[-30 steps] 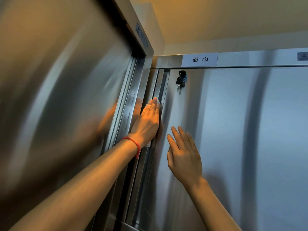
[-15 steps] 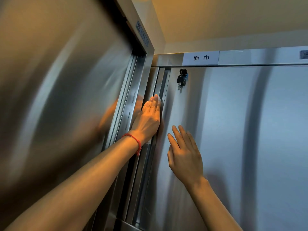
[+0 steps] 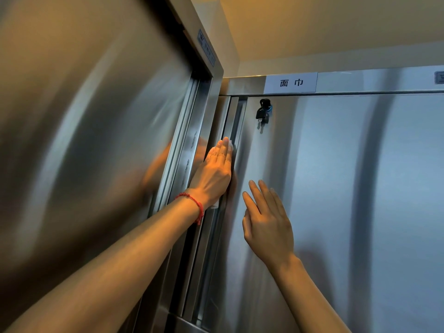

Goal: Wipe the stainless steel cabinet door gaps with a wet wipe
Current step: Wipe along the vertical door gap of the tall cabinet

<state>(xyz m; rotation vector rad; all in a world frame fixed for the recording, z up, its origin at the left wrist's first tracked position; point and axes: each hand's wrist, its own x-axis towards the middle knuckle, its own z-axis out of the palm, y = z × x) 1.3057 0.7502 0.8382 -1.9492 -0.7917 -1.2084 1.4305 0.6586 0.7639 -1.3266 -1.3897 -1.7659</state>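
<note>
White wet wipe (image 3: 231, 145) mostly hidden under left hand (image 3: 216, 173).

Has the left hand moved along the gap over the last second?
Yes. The left hand slid up the gap, with the wipe under its fingers, closing on the keys.

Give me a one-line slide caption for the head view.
Left hand presses a wet wipe into the cabinet door gap; right hand rests flat on the steel door.

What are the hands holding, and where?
The left hand presses a wet wipe flat into the door gap. The right hand holds nothing.
</note>
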